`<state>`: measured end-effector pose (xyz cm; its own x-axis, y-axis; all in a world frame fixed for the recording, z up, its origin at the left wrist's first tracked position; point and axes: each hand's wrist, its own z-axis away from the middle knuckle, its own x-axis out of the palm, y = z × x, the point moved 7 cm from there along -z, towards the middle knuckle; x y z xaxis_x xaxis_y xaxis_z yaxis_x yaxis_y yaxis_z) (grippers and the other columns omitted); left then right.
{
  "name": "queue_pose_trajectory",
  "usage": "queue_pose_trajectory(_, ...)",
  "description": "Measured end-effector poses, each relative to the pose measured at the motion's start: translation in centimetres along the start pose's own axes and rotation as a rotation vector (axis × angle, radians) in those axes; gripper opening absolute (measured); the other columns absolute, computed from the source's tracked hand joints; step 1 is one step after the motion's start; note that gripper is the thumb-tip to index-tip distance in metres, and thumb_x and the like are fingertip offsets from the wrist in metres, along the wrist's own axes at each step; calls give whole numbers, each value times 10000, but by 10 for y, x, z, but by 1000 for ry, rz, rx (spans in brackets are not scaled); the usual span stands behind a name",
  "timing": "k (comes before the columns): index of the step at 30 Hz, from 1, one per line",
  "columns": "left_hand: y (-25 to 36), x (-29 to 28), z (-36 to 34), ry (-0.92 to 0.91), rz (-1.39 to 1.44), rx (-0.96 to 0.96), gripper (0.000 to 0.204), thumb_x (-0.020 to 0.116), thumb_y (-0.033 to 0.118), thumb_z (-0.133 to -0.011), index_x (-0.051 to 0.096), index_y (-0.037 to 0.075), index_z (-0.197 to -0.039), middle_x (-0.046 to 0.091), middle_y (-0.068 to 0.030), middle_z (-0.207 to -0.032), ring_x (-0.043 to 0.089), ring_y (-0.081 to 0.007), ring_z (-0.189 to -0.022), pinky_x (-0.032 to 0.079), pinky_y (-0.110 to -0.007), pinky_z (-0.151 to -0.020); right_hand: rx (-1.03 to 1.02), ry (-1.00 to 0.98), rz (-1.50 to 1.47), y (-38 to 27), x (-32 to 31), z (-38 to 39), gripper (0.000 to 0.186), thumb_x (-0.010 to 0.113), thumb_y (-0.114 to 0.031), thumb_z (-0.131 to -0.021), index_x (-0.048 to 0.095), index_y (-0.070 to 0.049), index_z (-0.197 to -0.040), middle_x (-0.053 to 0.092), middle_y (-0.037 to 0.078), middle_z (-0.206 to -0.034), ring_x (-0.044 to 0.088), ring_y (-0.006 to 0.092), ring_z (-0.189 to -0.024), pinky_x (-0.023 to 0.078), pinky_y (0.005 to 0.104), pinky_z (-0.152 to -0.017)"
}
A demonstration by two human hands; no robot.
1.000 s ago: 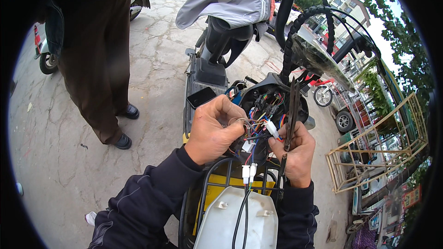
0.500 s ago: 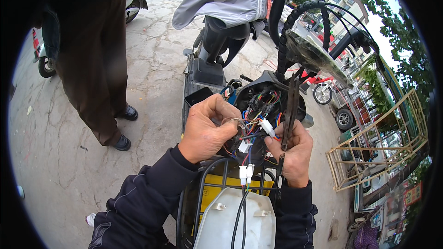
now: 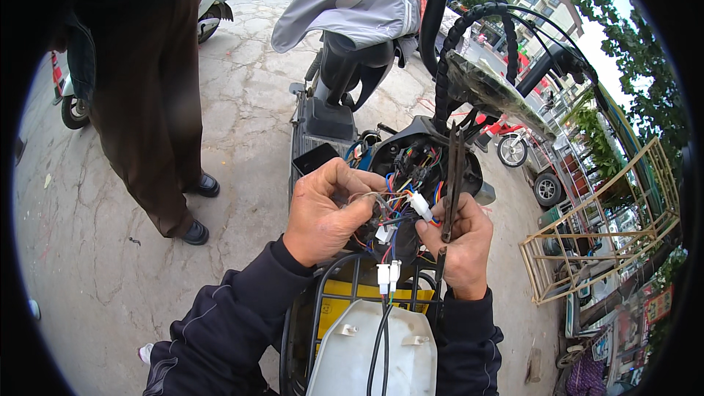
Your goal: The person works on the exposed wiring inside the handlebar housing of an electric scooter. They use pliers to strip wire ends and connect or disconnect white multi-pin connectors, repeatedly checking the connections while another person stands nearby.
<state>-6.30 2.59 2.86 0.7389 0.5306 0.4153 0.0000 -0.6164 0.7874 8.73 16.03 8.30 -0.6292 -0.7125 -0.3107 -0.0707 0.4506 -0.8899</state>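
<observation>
My left hand [image 3: 326,209] is closed, thumb and forefinger pinching thin wires [image 3: 383,196] over an opened scooter housing [image 3: 411,136]. In my right hand [image 3: 463,246] is a long dark metal tool with two narrow arms [image 3: 453,176], like tweezers, pointing up and away. My right thumb and fingertips are also at coloured wires beside a white plug connector [image 3: 420,206]. A second white connector [image 3: 384,234] hangs among the wires just below. Nearer me, a pair of white connectors [image 3: 389,276] joins black cables. My fingers partly hide the wire ends.
A white plastic cover [image 3: 374,352] lies over a black rack [image 3: 320,308] with yellow material beneath. A phone-like black slab [image 3: 315,159] rests beyond my left hand. A grey cloth [image 3: 352,0] drapes the seat. A person in dark trousers [image 3: 158,103] stands left; a wooden frame [image 3: 539,264] is right.
The right hand and its tool have shifted slightly left, and the tool is more upright. The white connector has moved slightly left. My left hand keeps its pinch on the wires.
</observation>
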Motion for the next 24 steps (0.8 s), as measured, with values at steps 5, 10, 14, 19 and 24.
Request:
queue_pose_trajectory(5, 0, -1, 0, 3, -1, -13, 174, 632, -98, -870, 514, 29, -883, 729, -207, -1093, 686, -146, -951, 573, -304, -866, 29, 7, -35, 1, 1, 1, 275, 790, 55, -810, 552, -17, -929, 624, 6, -826, 519, 30, -719, 404, 196, -628)
queue_pose_trajectory(10, 1, -1, -1, -15, -30, 8, 179, 629, -106, -864, 519, 33, -889, 727, -191, -1074, 684, -149, -933, 572, -306, -861, 18, -3, -35, -1, 1, 1, 274, 787, 58, -812, 553, -14, -936, 633, 12, -837, 528, 32, -726, 412, 196, -638)
queue_pose_trajectory(14, 1, -2, -1, -12, -49, 23, 185, 621, -119, -859, 520, 34, -884, 726, -180, -1038, 682, -155, -919, 569, -302, -844, 26, 5, -15, 0, 0, 1, 278, 790, 54, -810, 551, -11, -937, 629, 13, -833, 524, 34, -726, 409, 198, -638)
queue_pose_trajectory(19, 1, -2, -2, 26, -9, 48, 129, 647, -77, -854, 568, 25, -856, 747, -154, -993, 652, -101, -841, 549, -268, -784, -4, -6, -14, -1, 1, 1, 287, 800, 43, -806, 550, -10, -939, 625, 11, -830, 521, 37, -726, 404, 202, -635)
queue_pose_trajectory(24, 0, -3, -2, 43, 1, 51, 105, 663, -54, -851, 590, 21, -844, 751, -136, -959, 623, -69, -786, 529, -246, -744, -8, -10, -19, -1, 1, 1, 283, 799, 38, -810, 555, -9, -945, 629, 13, -832, 526, 37, -728, 408, 203, -637)
